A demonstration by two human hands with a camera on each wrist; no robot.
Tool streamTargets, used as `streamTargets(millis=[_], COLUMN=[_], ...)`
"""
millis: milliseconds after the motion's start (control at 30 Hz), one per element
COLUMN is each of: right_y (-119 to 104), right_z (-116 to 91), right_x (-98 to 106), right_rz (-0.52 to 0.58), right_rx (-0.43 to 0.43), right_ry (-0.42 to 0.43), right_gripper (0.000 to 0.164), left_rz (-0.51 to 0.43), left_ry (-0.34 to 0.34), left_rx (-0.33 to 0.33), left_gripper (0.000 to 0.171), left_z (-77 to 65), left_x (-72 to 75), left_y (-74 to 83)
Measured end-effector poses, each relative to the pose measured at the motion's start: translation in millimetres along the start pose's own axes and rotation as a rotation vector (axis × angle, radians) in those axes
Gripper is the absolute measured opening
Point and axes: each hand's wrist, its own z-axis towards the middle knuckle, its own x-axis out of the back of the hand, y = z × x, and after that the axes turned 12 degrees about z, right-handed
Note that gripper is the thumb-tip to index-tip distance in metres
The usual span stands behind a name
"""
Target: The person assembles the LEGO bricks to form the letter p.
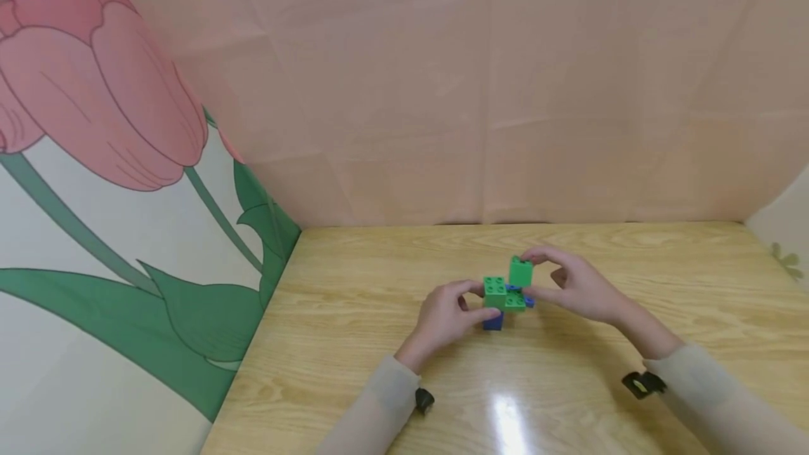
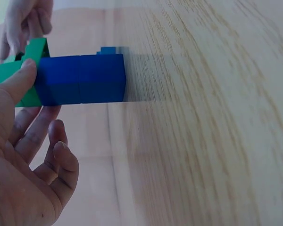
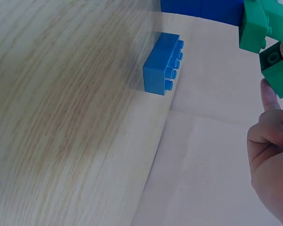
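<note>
My left hand (image 1: 444, 314) pinches a stack of toy building bricks between thumb and fingers. Atop that stack is a green brick (image 1: 495, 292), next to a lower green brick (image 1: 515, 302) with bare studs. Beneath them two dark blue bricks (image 2: 80, 80) form a column that reaches down to the table. Between its thumb and fingertips my right hand (image 1: 584, 286) holds another green brick (image 1: 521, 272), just above the lower green one. This brick is tilted in the right wrist view, its hollow underside showing toward the stack.
A lighter blue brick (image 3: 155, 70) with a row of studs lies on the wooden table (image 1: 354, 279), close behind the stack. A pink cloth (image 1: 392, 90) hangs at the table's back edge. On the left stands a panel with a printed tulip (image 1: 101, 90).
</note>
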Motion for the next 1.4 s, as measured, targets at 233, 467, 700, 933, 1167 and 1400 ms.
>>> streamTargets(millis=[233, 467, 700, 933, 1167, 1400], right_y=[-3, 1, 5, 8, 8, 8], right_z=[-8, -16, -18, -19, -21, -22], right_x=[0, -1, -2, -5, -8, -7], right_rz=[0.011, -0.085, -0.101, -0.068, -0.054, -0.026], right_rx=[0.015, 0.060, 0.222, 0.288, 0.262, 0.206], right_ry=[-0.017, -0.006, 0.000, 0.016, 0.045, 0.043], right_gripper=[0.053, 0.054, 0.062, 0.060, 0.064, 0.059], left_rz=[-0.005, 0.014, 0.016, 0.014, 0.020, 0.017], left_ry=[-0.006, -0.001, 0.006, 0.011, 0.013, 0.015], left_rx=[0.004, -0.002, -0.012, -0.023, -0.024, -0.032], left_gripper=[0.038, 0.040, 0.039, 0.039, 0.039, 0.039], left_z=[-0.2, 0.3, 1.2, 1.5, 1.6, 1.6], left_x=[-0.4, 0.8, 0.5, -0.5, -0.7, -0.9], left_y=[-0.3, 0.0, -1.0, -1.6, -1.6, -2.1])
